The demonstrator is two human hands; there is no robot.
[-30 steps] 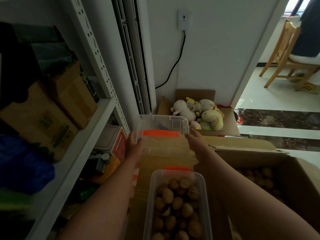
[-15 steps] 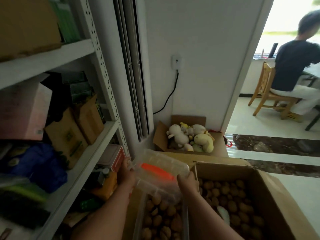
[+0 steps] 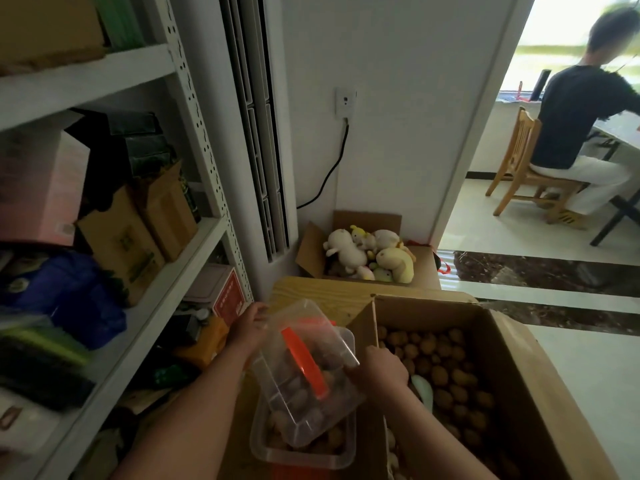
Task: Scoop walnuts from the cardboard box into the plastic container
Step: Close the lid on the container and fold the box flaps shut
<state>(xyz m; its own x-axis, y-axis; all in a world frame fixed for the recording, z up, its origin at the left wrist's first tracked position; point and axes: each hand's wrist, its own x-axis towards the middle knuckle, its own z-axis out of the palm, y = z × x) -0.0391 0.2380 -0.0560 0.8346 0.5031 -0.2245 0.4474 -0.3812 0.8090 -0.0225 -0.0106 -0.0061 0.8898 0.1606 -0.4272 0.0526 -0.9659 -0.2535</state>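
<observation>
A clear plastic container (image 3: 273, 452) holding walnuts sits on a wooden surface at the bottom centre. Above it I hold a clear plastic lid (image 3: 294, 403) with an orange handle, tilted over the container. My left hand (image 3: 247, 327) grips the lid's far left edge. My right hand (image 3: 379, 370) grips its right edge. To the right stands a large open cardboard box (image 3: 512, 393) full of walnuts (image 3: 440, 372), with a pale green scoop (image 3: 424, 389) lying among them beside my right wrist.
A grey metal shelf unit (image 3: 194, 244) packed with boxes and bags runs along the left. A small box of plush toys (image 3: 367, 254) sits by the wall ahead. A person sits on a wooden chair (image 3: 519, 168) in the room at right.
The view tipped up, showing more of the room. The lid came down from in front of me and now tilts steeply over the container, both hands still on it.
</observation>
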